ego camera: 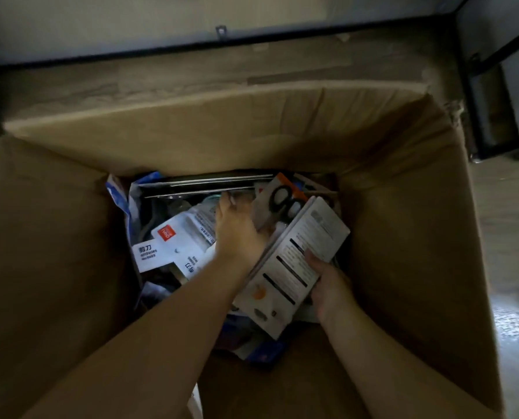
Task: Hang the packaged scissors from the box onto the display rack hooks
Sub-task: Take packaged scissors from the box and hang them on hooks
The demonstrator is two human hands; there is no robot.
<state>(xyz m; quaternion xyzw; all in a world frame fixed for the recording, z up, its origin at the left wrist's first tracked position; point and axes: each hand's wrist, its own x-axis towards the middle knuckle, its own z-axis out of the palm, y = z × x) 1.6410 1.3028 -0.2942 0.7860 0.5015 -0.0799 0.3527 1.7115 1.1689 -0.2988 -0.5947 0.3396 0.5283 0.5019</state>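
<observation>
Dim room, wood-grain floor [191, 77], pale wall with a dark baseboard along the top, black metal frame [488, 95] at the upper right. Large open cardboard box [403, 222] on the floor, flaps folded outward, viewed from directly above. Inside, at the bottom: a loose heap of packaged scissors [173, 237], mostly white cards with blue edges, one bearing an orange logo square, overlapping at random angles. Against the far wall of the box, a long flat dark package [204, 186] lying crosswise. Both forearms extended downward into the box, bare, roughly parallel, converging toward the centre. Left hand [237, 231] palm down over the heap, wrist straight, fingers reaching forward and slightly curled, fingertips at the near edge of the long dark package; contact or grip on any item beneath not determinable, palm side hidden. Right hand [327, 282] lower and to the right, wrapped around the right edge of a stack of scissor cards [291, 261], thumb pressed on the printed back face, remaining fingers hidden beneath. Stack tilted diagonally, upper end pointing up and right, back side with text and black bars facing the camera. Just above the stack, one card [282, 201] with black-handled scissors and an orange corner, resting between the two hands.
</observation>
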